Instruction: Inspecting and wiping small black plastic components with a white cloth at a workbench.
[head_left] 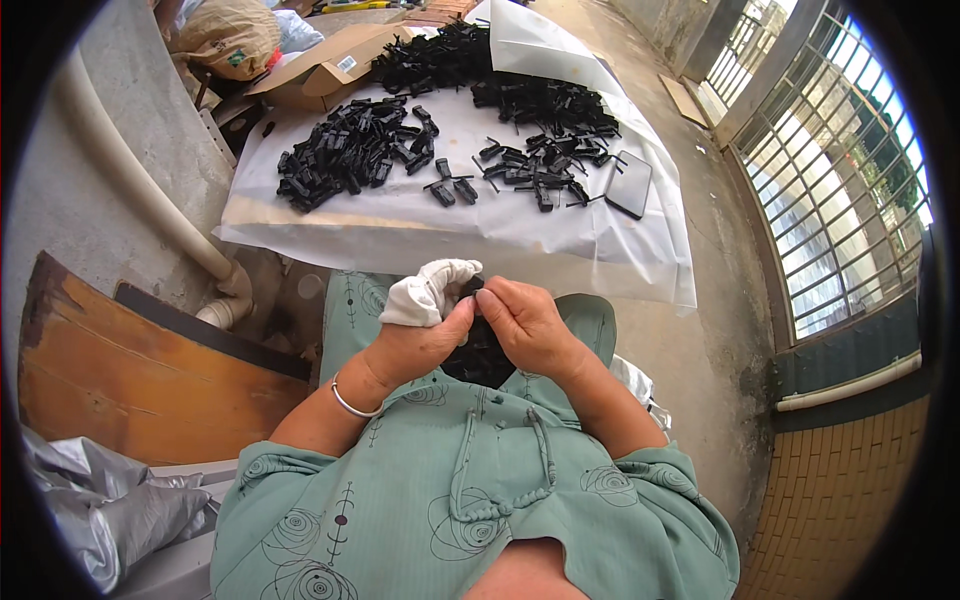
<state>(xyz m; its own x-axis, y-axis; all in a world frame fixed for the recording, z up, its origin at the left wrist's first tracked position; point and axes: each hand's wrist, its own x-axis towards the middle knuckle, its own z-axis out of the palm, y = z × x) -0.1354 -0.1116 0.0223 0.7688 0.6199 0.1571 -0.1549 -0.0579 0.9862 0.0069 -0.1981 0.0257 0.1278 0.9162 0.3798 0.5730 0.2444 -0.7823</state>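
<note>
My left hand (425, 330), its fingers covered by a white cloth glove, is closed round a small black plastic part (472, 286). Pressed up against it from the other side, my bare right hand (528, 325) pinches the same part between thumb and fingers. Most of the part is hidden by my fingers, so its exact kind does not show. Below both hands, more black pieces (478, 362) lie in a dark heap on my lap.
A low table under white plastic sheeting (400, 236) stands in front of me. On it lie a left pile of black plastic parts (345, 155), right-hand piles (545, 165), a phone (628, 186) and a cardboard box (325, 75). A wooden board (130, 370) leans at left.
</note>
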